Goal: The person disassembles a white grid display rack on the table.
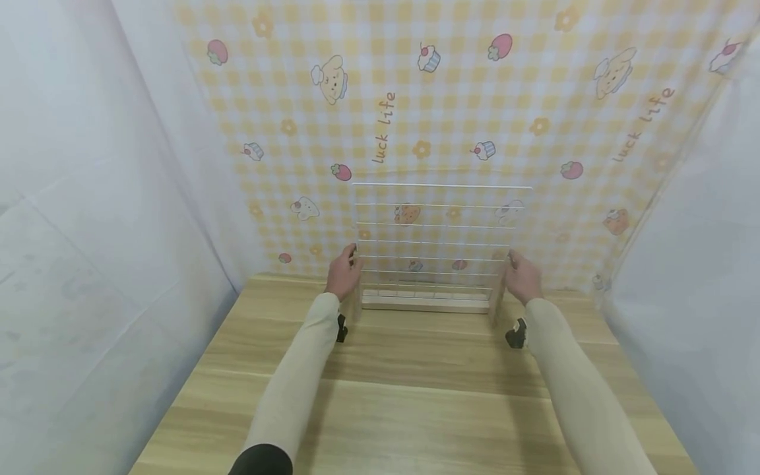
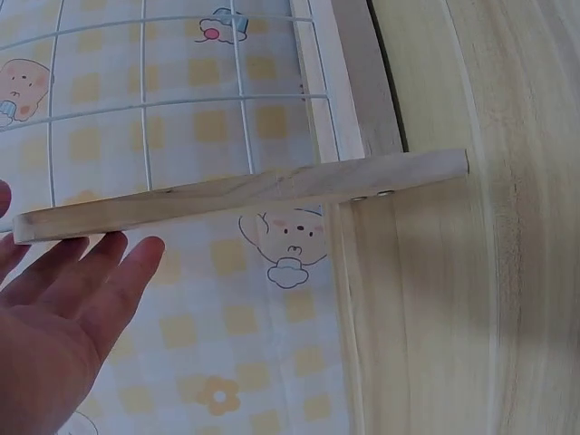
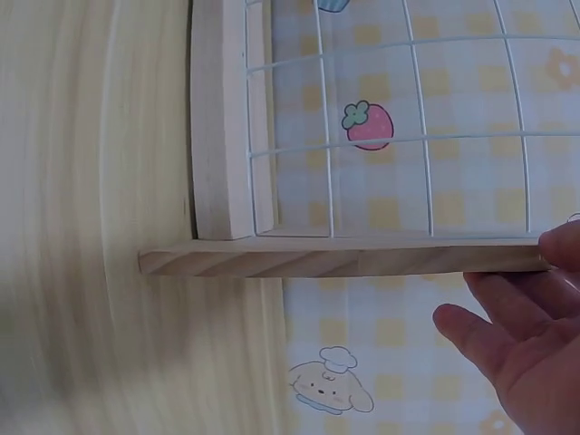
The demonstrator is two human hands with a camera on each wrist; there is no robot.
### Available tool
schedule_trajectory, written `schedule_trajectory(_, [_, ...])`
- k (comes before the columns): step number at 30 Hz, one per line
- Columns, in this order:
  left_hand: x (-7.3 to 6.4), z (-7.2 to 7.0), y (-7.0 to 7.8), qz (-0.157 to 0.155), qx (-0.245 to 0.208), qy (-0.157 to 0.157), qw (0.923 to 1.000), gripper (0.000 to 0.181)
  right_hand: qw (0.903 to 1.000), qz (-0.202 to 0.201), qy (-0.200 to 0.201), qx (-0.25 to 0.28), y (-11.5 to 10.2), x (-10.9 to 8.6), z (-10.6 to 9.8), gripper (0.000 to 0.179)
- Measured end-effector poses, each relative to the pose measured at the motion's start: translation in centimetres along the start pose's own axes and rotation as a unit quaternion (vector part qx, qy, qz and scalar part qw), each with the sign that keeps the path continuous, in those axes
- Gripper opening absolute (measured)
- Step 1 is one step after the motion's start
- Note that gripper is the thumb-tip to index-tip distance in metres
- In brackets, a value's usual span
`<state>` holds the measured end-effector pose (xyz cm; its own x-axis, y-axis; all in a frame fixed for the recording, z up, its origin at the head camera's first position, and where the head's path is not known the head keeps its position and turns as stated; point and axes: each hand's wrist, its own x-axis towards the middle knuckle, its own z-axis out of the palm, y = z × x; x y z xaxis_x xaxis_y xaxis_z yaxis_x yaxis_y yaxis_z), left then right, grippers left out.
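So both arms reach forward over the table (image 1: 415, 409), hands about level, either side of a wire rack (image 1: 424, 305) standing upright near the back, by the checked cloth (image 1: 427, 105). Left hand (image 1: 344, 272) pinches the left wooden post (image 2: 227, 192), thumb opposite fairly straight fingers; right hand (image 1: 524, 277) pinches the right wooden post (image 3: 344, 261) near its end, gap only post-thick.

My two hands (image 1: 343, 274), one wire-grid rack (image 1: 433, 243)

I count two wooden side bars (image 2: 240, 188) on the rack, one left, one right. There is one wood-grain tabletop (image 1: 415, 422), one far yellow-checked cloth (image 1: 463, 112) with two "luck life" prints (image 1: 383, 127), and two white side walls (image 1: 89, 231). I wear two pale sleeves (image 1: 291, 389) and two black wrist pieces (image 1: 516, 334).
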<state>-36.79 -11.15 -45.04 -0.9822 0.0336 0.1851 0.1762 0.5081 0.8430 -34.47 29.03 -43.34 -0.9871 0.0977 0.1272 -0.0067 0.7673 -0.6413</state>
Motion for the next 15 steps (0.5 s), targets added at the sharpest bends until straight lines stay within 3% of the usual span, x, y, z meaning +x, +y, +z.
schedule_trajectory(9, [-0.9,-1.5,-0.9,0.010,0.009,0.030,0.9995,0.045,0.9997,-0.002,0.023,0.001,-0.8,0.1,0.8,0.049])
schedule_trajectory(15, [-2.6,-3.0,-1.7,0.024,0.018,0.041,0.9987,0.041,0.9998,-0.008,0.012,0.014,-2.1,0.1,1.4,0.047])
